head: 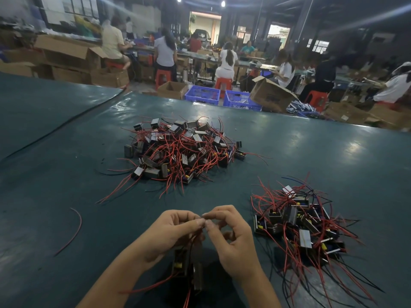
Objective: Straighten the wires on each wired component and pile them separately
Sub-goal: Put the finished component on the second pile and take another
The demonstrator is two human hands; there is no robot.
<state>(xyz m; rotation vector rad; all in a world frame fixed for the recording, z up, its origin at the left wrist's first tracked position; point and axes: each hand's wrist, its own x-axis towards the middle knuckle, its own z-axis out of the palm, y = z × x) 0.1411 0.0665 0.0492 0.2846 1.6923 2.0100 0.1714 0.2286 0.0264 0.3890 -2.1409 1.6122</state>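
Both grips are clamped: the left hand (171,232) and right hand (233,243) pinch the thin wires (196,237) at the fingertips. The wired component (185,264) sits low between the wrists, over the table (66,152). It looks light, a small hard block. The leads seem soft and bendy, so I'd hold the block and draw them out gently. The tangled pile (180,152) lies ahead and the sorted pile (300,227) to the right.

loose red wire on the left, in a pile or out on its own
Out on its own: the loose red wire lies curved on the table, apart from the nearest pile.
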